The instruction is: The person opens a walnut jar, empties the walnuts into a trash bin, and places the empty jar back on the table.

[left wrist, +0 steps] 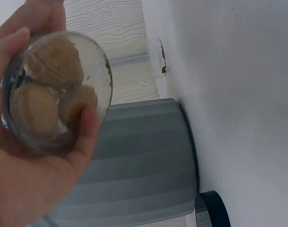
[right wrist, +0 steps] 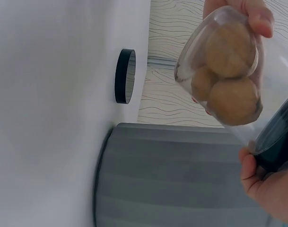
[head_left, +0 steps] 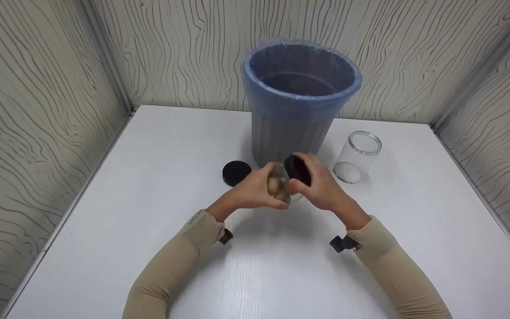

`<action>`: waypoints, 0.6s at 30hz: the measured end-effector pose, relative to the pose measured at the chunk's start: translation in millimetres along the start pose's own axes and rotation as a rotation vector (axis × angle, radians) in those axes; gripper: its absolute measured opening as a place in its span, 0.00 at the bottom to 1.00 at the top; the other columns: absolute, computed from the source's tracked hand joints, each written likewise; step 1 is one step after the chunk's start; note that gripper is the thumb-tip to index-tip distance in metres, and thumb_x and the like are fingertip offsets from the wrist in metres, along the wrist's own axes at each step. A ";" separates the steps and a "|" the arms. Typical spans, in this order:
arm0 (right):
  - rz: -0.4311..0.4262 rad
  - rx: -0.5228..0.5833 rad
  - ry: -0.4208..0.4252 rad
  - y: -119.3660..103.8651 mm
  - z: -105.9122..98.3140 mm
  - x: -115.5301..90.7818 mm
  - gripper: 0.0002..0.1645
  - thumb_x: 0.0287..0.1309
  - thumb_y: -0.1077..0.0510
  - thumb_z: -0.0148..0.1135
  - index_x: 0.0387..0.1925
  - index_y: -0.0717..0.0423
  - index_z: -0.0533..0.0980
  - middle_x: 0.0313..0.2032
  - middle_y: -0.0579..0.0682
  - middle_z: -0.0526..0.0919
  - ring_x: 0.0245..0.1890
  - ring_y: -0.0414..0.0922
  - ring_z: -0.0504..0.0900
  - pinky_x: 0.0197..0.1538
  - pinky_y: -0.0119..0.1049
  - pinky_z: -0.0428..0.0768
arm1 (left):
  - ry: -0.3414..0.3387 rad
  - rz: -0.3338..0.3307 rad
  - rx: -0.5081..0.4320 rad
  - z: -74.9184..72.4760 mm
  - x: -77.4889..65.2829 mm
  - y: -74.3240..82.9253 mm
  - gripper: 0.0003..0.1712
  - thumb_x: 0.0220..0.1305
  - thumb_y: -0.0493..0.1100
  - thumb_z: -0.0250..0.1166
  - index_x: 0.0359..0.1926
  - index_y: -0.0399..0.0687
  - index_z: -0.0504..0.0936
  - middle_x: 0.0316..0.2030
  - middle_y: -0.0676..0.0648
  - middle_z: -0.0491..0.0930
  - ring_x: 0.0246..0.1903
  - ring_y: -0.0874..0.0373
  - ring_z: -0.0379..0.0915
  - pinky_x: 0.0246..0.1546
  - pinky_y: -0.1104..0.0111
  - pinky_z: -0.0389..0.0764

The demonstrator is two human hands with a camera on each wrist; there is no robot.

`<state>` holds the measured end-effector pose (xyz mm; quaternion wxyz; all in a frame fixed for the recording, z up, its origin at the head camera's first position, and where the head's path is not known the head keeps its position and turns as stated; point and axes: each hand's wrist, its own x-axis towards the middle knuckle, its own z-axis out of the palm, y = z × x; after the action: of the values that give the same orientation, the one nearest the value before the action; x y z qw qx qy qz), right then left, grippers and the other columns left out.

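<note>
My left hand [head_left: 255, 188] grips a clear jar [right wrist: 236, 131] around its base end, the jar tilted with its mouth toward my right hand [head_left: 323, 186]. Inside lie three round brown things [right wrist: 233, 99] that look like small potatoes or walnuts, packed toward the base. At the mouth, my right hand holds a black lid [head_left: 297, 169] between thumb and fingers. In the right wrist view the lid overlaps the jar's rim; whether it is screwed on I cannot tell. The left wrist view shows my left thumb and fingers wrapped round the glass.
Just behind my hands stands a grey ribbed bin [head_left: 283, 137] with a blue liner [head_left: 303, 104] folded over its rim. Another black lid [head_left: 236, 173] lies on the white table [head_left: 157, 177] left of it. A lidless clear jar [head_left: 348, 159] stands to the right.
</note>
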<state>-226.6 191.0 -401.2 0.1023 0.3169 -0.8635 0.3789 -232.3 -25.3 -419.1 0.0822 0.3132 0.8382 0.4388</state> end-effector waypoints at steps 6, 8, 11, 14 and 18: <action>-0.089 -0.014 0.018 5.3 1.2 -1.0 0.51 0.56 0.26 0.49 0.62 0.65 0.65 0.51 0.57 0.72 0.43 0.48 0.71 0.41 0.47 0.74 | -0.062 0.019 -0.055 -2.8 1.3 -3.7 0.54 0.42 0.57 0.76 0.67 0.47 0.59 0.54 0.49 0.70 0.43 0.59 0.72 0.40 0.70 0.77; -0.124 -0.024 0.023 7.7 1.4 -1.1 0.52 0.56 0.25 0.48 0.62 0.66 0.65 0.51 0.57 0.72 0.44 0.48 0.71 0.42 0.48 0.74 | -0.074 0.019 -0.060 -3.2 1.5 -3.9 0.54 0.41 0.57 0.76 0.67 0.47 0.59 0.54 0.49 0.70 0.44 0.59 0.72 0.40 0.70 0.77; -0.174 -0.035 0.024 11.4 1.4 -1.7 0.53 0.56 0.25 0.47 0.62 0.67 0.64 0.52 0.57 0.71 0.44 0.48 0.71 0.43 0.50 0.74 | -0.093 0.017 -0.061 -3.7 1.8 -4.3 0.54 0.42 0.57 0.76 0.67 0.47 0.59 0.54 0.49 0.70 0.44 0.60 0.72 0.40 0.70 0.77; -0.213 -0.034 0.018 14.1 0.6 -2.3 0.53 0.56 0.25 0.47 0.63 0.67 0.63 0.53 0.58 0.71 0.45 0.49 0.71 0.43 0.50 0.74 | -0.109 0.016 -0.054 -4.3 1.9 -4.6 0.53 0.42 0.57 0.75 0.67 0.46 0.59 0.55 0.49 0.71 0.43 0.60 0.73 0.40 0.70 0.77; -0.239 -0.022 -0.001 16.5 -1.4 -3.1 0.53 0.57 0.25 0.45 0.66 0.63 0.61 0.55 0.59 0.70 0.46 0.48 0.71 0.43 0.48 0.74 | -0.118 0.017 -0.040 -5.2 2.6 -4.7 0.53 0.43 0.58 0.75 0.67 0.44 0.59 0.54 0.49 0.72 0.42 0.61 0.73 0.40 0.70 0.77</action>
<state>-234.5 202.0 -411.3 0.1498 0.4167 -0.8236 0.3543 -238.7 -29.3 -419.3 0.1341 0.3438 0.8202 0.4370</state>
